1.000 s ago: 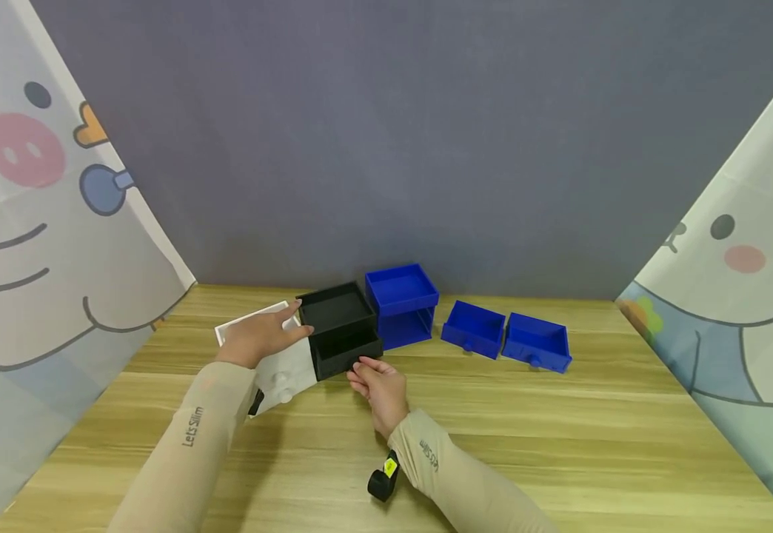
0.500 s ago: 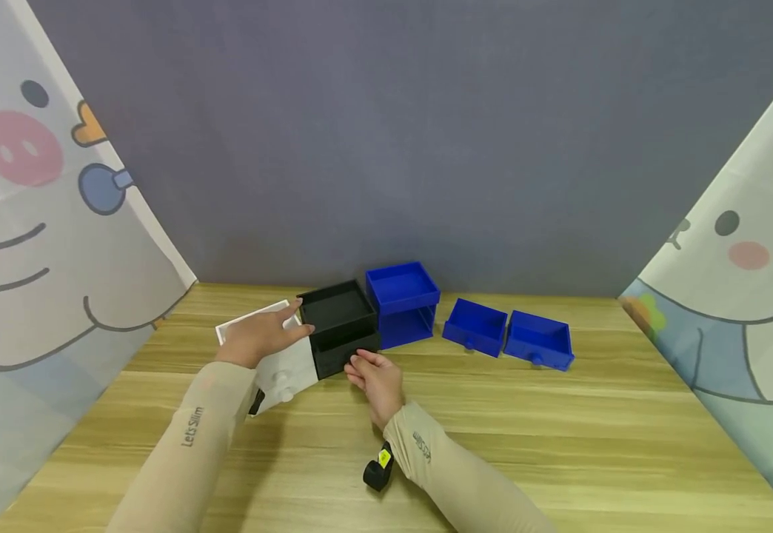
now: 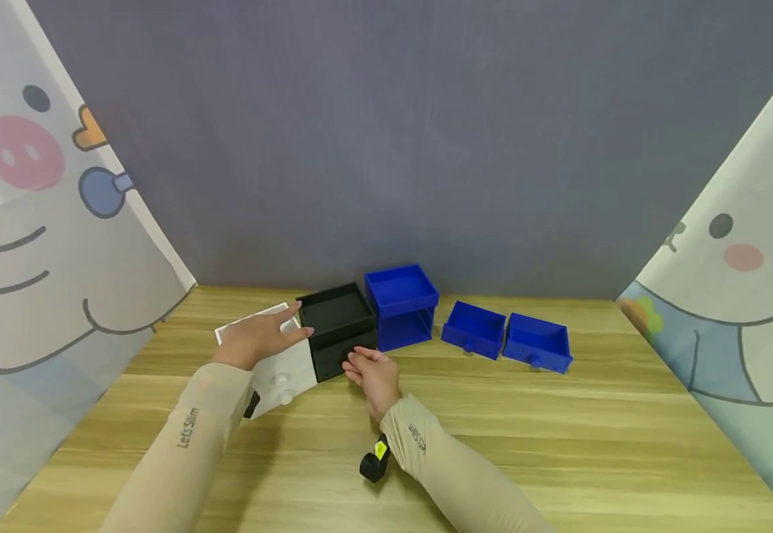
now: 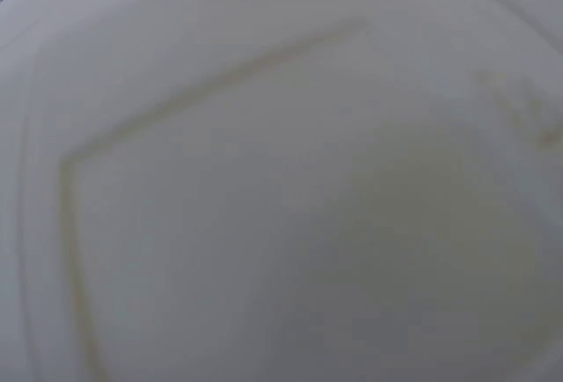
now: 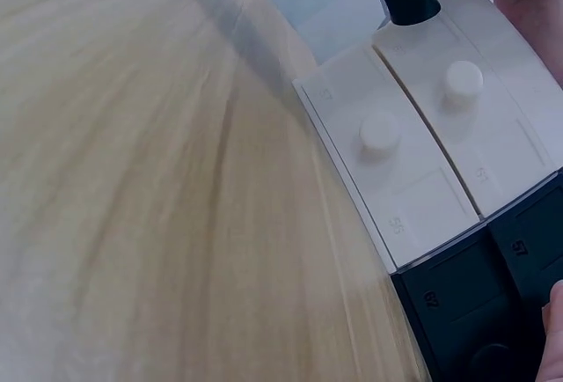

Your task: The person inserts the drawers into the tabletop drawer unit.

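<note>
A black drawer cabinet (image 3: 336, 311) stands between a white drawer cabinet (image 3: 273, 370) and a blue cabinet (image 3: 401, 292). My left hand (image 3: 256, 340) lies over the white cabinet's top, fingers spread, its fingertips reaching the black cabinet's left edge. With thumb and fingers, my right hand (image 3: 376, 377) pinches at the knob of a black drawer (image 3: 329, 361), hiding the knob. The drawer front sits about flush under the cabinet top. In the right wrist view, the white drawers (image 5: 387, 171) have round knobs, and another black drawer (image 5: 457, 303) is pushed in. The left wrist view shows only a blurred white surface.
Two blue drawers (image 3: 473, 329) lie on the wooden table (image 3: 593, 444), right of the blue cabinet, whose front bays are hollow. A grey backdrop (image 3: 386, 148) rises behind. Printed cartoon panels (image 3: 746, 222) flank both sides. A black wrist device (image 3: 375, 463) hangs by the right sleeve.
The black drawer has slid inward, its interior no longer showing. My right hand has moved slightly up and left with it. My left hand has kept its place.
</note>
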Action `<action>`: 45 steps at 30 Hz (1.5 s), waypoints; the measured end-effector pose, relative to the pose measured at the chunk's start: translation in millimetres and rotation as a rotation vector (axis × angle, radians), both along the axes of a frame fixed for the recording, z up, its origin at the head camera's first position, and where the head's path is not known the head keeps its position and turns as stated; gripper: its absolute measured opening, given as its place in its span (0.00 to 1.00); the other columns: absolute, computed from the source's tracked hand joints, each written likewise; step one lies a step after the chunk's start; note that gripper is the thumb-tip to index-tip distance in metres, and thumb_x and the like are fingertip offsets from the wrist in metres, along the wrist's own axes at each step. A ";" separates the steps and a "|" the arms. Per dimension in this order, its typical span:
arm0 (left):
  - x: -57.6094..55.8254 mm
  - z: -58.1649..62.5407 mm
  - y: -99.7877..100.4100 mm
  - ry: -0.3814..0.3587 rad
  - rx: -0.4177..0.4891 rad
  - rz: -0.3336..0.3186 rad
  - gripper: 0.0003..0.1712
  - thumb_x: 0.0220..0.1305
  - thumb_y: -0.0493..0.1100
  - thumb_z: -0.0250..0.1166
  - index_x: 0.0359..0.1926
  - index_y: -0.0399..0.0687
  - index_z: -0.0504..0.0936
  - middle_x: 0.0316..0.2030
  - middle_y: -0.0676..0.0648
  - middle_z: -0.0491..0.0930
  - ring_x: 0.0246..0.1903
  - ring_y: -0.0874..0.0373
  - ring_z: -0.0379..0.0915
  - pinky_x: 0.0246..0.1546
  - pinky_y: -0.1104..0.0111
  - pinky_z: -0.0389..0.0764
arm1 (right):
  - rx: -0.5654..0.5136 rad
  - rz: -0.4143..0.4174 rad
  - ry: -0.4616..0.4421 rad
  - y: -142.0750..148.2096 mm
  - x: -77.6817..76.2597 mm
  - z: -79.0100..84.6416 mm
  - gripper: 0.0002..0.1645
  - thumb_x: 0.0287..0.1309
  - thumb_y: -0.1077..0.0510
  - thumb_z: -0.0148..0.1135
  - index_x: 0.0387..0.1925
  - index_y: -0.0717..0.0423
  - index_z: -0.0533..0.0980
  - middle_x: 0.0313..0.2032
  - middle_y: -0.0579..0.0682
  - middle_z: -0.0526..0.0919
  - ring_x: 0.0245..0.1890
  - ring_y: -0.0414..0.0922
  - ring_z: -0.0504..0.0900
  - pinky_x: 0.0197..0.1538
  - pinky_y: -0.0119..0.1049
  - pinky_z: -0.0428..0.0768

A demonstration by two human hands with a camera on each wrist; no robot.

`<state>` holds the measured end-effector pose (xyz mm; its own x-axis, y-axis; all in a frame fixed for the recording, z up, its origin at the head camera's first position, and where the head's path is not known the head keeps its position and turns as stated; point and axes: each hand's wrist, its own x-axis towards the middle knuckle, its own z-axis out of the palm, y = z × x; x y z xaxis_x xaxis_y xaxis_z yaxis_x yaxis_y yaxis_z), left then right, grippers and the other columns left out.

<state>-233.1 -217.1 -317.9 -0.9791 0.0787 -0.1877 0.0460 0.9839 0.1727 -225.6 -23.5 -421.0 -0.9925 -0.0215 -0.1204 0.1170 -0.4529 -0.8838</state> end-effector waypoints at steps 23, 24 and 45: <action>1.1 -1.8 5.1 0.036 -0.008 -0.047 0.48 0.62 0.77 0.41 0.74 0.56 0.55 0.66 0.37 0.64 0.56 0.31 0.68 0.39 0.44 0.75 | 0.011 -0.019 -0.013 7.0 -1.9 -1.2 0.16 0.58 0.71 0.59 0.48 0.77 0.73 0.34 0.55 0.84 0.26 0.38 0.83 0.33 0.28 0.81; 1.2 -1.9 5.5 0.036 -0.008 -0.051 0.48 0.62 0.76 0.41 0.74 0.55 0.55 0.66 0.37 0.64 0.56 0.31 0.68 0.38 0.45 0.75 | 0.010 -0.020 -0.016 7.2 -2.1 -1.8 0.16 0.58 0.71 0.59 0.48 0.77 0.73 0.34 0.55 0.84 0.26 0.38 0.83 0.33 0.28 0.81; 1.2 29.3 15.3 0.088 0.011 -0.040 0.46 0.65 0.71 0.48 0.76 0.55 0.50 0.16 0.48 0.72 0.13 0.60 0.46 0.15 0.68 0.50 | 0.181 0.072 -0.085 133.8 -31.0 12.3 0.24 0.64 0.69 0.54 0.59 0.79 0.65 0.24 0.48 0.82 0.22 0.34 0.81 0.28 0.24 0.78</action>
<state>-231.9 -201.9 -288.6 -0.9878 0.1201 -0.0995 0.1011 0.9789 0.1773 -256.7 110.3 -408.7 -0.9753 -0.0623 -0.2121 0.2211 -0.2755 -0.9355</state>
